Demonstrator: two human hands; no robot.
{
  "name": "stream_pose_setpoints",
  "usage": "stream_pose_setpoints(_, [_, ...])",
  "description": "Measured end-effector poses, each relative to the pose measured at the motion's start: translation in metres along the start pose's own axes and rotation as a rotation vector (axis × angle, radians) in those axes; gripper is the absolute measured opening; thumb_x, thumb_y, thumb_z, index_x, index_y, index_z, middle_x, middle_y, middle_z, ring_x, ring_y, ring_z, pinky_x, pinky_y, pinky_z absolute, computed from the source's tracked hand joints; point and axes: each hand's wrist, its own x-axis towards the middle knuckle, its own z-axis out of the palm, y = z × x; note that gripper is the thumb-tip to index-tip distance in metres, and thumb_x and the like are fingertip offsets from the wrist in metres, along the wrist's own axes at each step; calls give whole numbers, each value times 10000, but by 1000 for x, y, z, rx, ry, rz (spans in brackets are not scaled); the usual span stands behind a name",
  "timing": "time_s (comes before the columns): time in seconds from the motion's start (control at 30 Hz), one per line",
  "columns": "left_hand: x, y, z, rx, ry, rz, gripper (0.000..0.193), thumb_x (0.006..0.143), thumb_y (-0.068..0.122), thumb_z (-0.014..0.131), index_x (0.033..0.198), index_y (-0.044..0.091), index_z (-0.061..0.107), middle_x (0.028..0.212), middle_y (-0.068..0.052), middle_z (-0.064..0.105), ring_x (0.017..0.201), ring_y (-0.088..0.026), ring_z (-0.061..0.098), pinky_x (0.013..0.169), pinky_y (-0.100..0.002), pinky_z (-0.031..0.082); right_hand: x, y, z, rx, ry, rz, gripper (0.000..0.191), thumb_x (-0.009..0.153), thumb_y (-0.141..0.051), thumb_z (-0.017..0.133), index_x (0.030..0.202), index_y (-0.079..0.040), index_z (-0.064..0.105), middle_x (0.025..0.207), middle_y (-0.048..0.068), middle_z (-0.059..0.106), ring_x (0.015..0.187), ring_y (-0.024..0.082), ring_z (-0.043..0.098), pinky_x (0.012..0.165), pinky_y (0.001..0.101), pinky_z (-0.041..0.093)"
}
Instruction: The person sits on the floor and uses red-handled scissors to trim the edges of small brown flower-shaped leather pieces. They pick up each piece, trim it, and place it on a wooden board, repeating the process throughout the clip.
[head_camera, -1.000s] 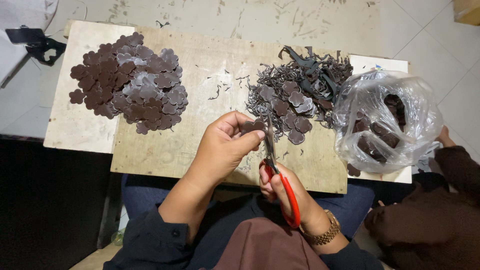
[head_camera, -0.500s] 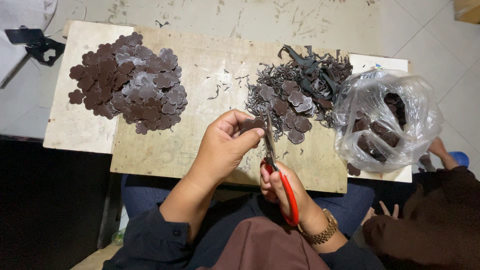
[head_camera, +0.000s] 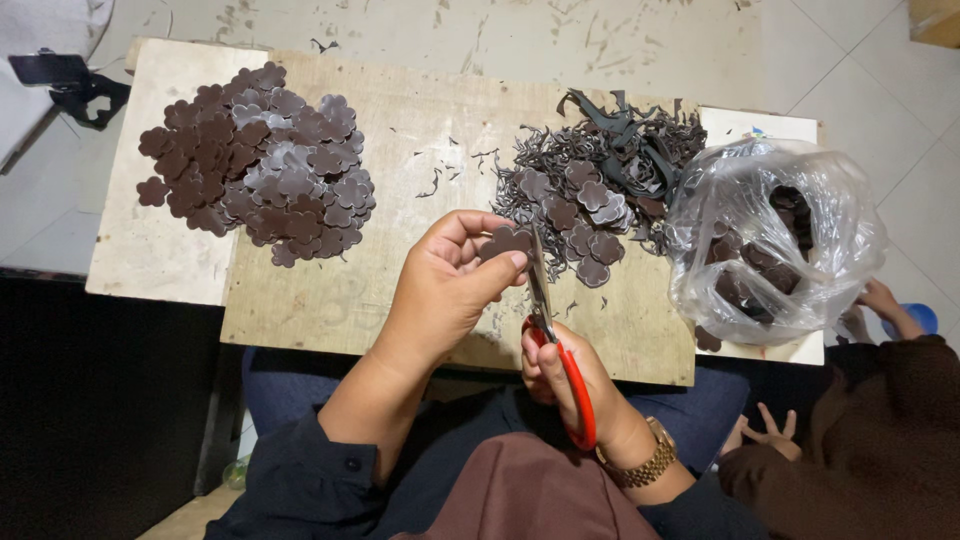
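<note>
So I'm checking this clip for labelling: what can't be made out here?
Head view:
- Scissors: handle loops hidden inside the right hand.
- Flower piece: lower edge covered by the left hand.
- Plastic bag: contents blurred by crinkled film.
- Second person's sleeve: cut off by the frame.

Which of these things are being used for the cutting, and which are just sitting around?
In use:
left hand pinching a brown flower piece
right hand working red scissors
pile of uncut pieces and scraps
pile of trimmed flowers
bag with more pieces
wooden board

Just lying about:
black clip at far left
blue cup on the floor
</note>
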Motion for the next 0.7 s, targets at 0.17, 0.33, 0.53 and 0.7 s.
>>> stream_pose_setpoints(0.17, [-2, 4, 1, -5, -27, 12, 338, 897, -31, 718, 1205, -22, 580, 1013, -88, 729, 894, -89, 694, 786, -231, 574, 2, -6, -1, -18, -62, -30, 562, 1000, -634, 526, 996, -73, 487, 769, -40, 382, 664, 78, 341, 576, 226, 321])
stream_pose_setpoints(0.33, [-3, 5, 2, 50, -29, -1, 337, 897, -38, 710, 1204, -24, 573, 1012, -95, 735, 895, -90, 697, 785, -225, 569, 3, -12, -1, -19, -109, -42, 580, 997, -645, 525, 1013, -68, 472, 798, -40, 371, 692, 81, 323, 608, 235, 320])
stream_pose_setpoints(0.53, [-3, 0, 3, 35, -13, 16, 341, 891, -42, 714, 1191, -16, 555, 998, -87, 722, 885, -88, 685, 775, -228, 564, 2, -11, 1, 39, -78, -9, 565, 1002, -634, 521, 995, -72, 460, 789, -37, 357, 675, 83, 297, 590, 240, 300])
stream_pose_setpoints(0.7, [-3, -1, 3, 25, -20, 32, 331, 888, -35, 714, 1173, -11, 547, 1004, -80, 718, 911, -90, 693, 818, -234, 580, 1, -7, 4, 80, -72, -32, 546, 1007, -615, 529, 1013, -74, 455, 798, -39, 349, 681, 78, 293, 592, 233, 290])
